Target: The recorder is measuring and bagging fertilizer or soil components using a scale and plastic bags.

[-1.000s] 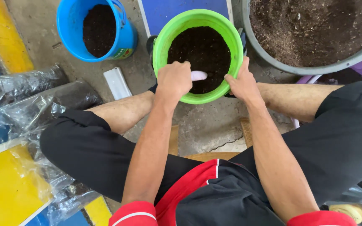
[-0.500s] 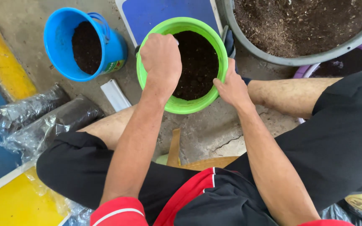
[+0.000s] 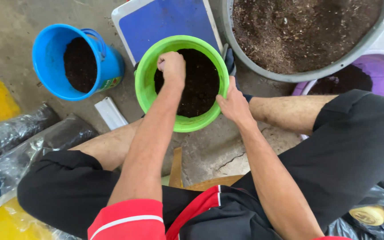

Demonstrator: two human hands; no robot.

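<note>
Two hands work a bright green bucket (image 3: 145,84) of dark soil: left (image 3: 172,66) clenched inside, right (image 3: 233,104) gripping its rim.

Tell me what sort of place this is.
Probably an outdoor potting or gardening spot on a concrete floor. Signs: a green bucket and a blue bucket holding dark soil, a large grey tub of potting mix, and clear plastic bags of soil.

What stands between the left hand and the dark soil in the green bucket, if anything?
Nothing visible does. The left hand is closed in a fist inside the green bucket, right over the dark soil. The right hand grips the bucket's rim at the side and does not block it.
</note>
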